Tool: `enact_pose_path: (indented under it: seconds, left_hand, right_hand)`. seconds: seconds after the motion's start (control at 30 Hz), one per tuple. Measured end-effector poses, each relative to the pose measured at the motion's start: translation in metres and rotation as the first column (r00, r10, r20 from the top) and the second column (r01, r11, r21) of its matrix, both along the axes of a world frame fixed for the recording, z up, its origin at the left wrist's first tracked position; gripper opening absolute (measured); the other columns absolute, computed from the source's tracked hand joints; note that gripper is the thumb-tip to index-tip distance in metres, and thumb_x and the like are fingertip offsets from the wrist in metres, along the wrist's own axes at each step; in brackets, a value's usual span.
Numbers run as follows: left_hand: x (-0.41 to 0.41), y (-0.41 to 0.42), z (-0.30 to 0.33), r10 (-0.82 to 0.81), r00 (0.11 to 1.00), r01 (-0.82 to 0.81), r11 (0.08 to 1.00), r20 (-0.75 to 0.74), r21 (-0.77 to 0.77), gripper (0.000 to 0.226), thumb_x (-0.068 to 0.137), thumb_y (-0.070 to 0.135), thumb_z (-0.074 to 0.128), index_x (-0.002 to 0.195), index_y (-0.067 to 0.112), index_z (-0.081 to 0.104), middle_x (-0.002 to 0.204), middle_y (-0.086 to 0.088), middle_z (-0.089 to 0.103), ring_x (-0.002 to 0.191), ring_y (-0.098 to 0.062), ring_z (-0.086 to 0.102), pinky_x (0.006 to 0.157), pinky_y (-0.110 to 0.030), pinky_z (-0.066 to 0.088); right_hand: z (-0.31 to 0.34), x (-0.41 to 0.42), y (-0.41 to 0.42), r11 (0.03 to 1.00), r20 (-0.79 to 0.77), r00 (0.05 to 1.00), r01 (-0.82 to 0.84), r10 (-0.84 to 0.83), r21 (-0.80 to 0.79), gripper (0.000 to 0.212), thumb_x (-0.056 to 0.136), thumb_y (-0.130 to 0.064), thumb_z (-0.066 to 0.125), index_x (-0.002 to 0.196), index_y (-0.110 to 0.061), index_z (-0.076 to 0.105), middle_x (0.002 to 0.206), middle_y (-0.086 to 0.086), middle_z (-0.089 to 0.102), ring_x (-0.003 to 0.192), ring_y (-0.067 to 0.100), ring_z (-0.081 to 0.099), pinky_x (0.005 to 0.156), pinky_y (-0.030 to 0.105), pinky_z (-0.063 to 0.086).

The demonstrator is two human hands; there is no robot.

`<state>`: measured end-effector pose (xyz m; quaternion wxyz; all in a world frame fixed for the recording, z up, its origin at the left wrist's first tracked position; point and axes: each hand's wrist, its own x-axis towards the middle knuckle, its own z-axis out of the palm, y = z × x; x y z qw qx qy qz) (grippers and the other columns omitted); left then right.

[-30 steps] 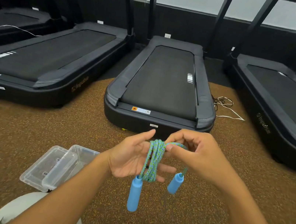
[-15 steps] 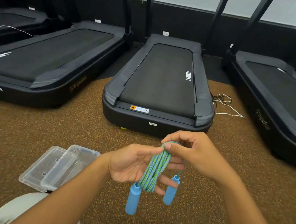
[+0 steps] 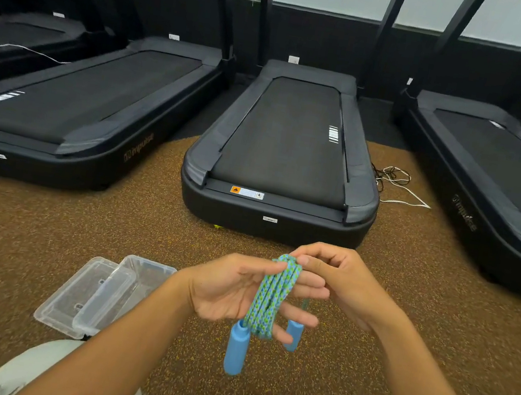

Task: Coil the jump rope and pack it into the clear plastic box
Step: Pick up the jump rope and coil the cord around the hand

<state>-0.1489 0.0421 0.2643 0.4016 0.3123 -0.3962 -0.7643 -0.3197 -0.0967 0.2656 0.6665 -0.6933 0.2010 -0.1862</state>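
The jump rope [image 3: 273, 293], a green-and-blue braided cord, is wound in several loops across the fingers of my left hand [image 3: 230, 290], palm turned up. Two light-blue handles hang below: a long one [image 3: 237, 347] in front and a shorter-looking one [image 3: 293, 334] partly behind my fingers. My right hand [image 3: 338, 279] pinches the top of the loops with thumb and forefinger. The clear plastic box [image 3: 151, 274] lies open on the floor to the left, its lid [image 3: 74, 299] leaning against it.
Brown speckled floor spreads all around. Black treadmills stand ahead; the middle one [image 3: 288, 154] is closest to my hands. Loose cables [image 3: 394, 184] lie on the floor at its right. My knee in light trousers [image 3: 31, 366] shows at the bottom left.
My hands have sunk slightly and drawn together. The right hand has brought the cord over the top of the loops, and the far handle now hangs closer behind my left fingers.
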Motion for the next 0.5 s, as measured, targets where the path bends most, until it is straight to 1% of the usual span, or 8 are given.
enact_pose_path:
  seconds: [0.07,0.13,0.17,0.23,0.27,0.33,0.43,0.5]
  left_hand:
    - [0.002,0.0,0.001,0.025,0.999,-0.025,0.999,-0.026,-0.021,0.058,0.105,0.036,0.033,0.151,0.001,0.039,0.157,-0.014,0.043,0.138,-0.04,0.048,0.107,-0.059,0.041]
    - [0.004,0.0,0.002,0.06,0.996,-0.063,0.997,-0.063,-0.041,0.058,0.104,0.036,0.034,0.149,0.0,0.041,0.155,-0.015,0.046,0.132,-0.038,0.054,0.106,-0.06,0.042]
    - [0.005,0.0,0.003,0.08,0.993,-0.085,0.995,-0.091,-0.052,0.057,0.104,0.035,0.036,0.148,0.0,0.042,0.154,-0.015,0.047,0.132,-0.037,0.054,0.107,-0.06,0.041]
    - [0.008,-0.001,0.006,0.132,0.98,-0.143,0.988,-0.152,-0.065,0.057,0.103,0.035,0.04,0.148,0.001,0.044,0.153,-0.015,0.047,0.132,-0.037,0.055,0.108,-0.062,0.039]
    - [0.011,-0.001,0.006,0.162,0.971,-0.176,0.982,-0.178,-0.068,0.057,0.103,0.034,0.04,0.149,0.002,0.044,0.155,-0.015,0.045,0.133,-0.037,0.054,0.108,-0.062,0.038]
    - [0.016,-0.001,0.008,0.217,0.951,-0.237,0.969,-0.222,-0.065,0.057,0.103,0.033,0.039,0.15,0.002,0.041,0.159,-0.015,0.041,0.137,-0.038,0.049,0.109,-0.062,0.037]
    - [0.022,0.0,0.01,0.293,0.921,-0.318,0.946,-0.258,-0.06,0.055,0.104,0.032,0.037,0.15,0.003,0.043,0.158,-0.014,0.042,0.138,-0.039,0.049,0.11,-0.062,0.037]
    - [0.024,0.001,0.01,0.342,0.901,-0.369,0.928,-0.266,-0.057,0.054,0.104,0.032,0.037,0.149,0.003,0.044,0.158,-0.014,0.043,0.138,-0.04,0.048,0.109,-0.061,0.041]
  right_hand:
    - [-0.005,0.001,0.002,0.999,0.007,1.0,0.021,-0.021,0.036,0.021,0.087,-0.025,0.071,0.101,-0.013,0.08,0.104,0.01,0.079,0.098,0.024,0.073,0.088,0.036,0.059]
    - [-0.012,0.003,0.004,0.998,-0.01,0.999,0.035,-0.035,0.042,0.022,0.091,-0.02,0.069,0.108,-0.01,0.079,0.11,0.015,0.078,0.105,0.037,0.072,0.094,0.047,0.057]
    - [-0.017,0.005,0.006,0.999,-0.027,0.999,0.03,-0.029,0.034,0.022,0.095,-0.017,0.067,0.112,-0.01,0.077,0.113,0.018,0.077,0.11,0.04,0.07,0.098,0.052,0.055]
    - [-0.026,0.009,0.012,0.998,-0.059,0.998,0.036,-0.033,0.047,0.021,0.1,-0.016,0.063,0.114,-0.013,0.078,0.113,0.017,0.078,0.109,0.036,0.073,0.101,0.053,0.056]
    - [-0.03,0.011,0.016,0.998,-0.076,0.996,0.042,-0.038,0.05,0.02,0.101,-0.017,0.063,0.113,-0.016,0.079,0.11,0.014,0.079,0.105,0.031,0.074,0.099,0.051,0.058]
    - [-0.036,0.016,0.023,0.998,-0.117,0.993,0.04,-0.034,0.045,0.018,0.1,-0.021,0.065,0.111,-0.022,0.08,0.106,0.008,0.081,0.097,0.022,0.075,0.09,0.038,0.058]
    - [-0.041,0.02,0.032,0.997,-0.142,0.989,0.036,-0.026,0.07,0.017,0.096,-0.026,0.07,0.109,-0.025,0.081,0.1,0.004,0.081,0.089,0.018,0.073,0.078,0.023,0.055]
    - [-0.046,0.022,0.037,0.997,-0.142,0.99,0.026,-0.015,0.079,0.021,0.1,-0.018,0.065,0.111,-0.028,0.08,0.098,0.004,0.081,0.088,0.018,0.073,0.077,0.021,0.055]
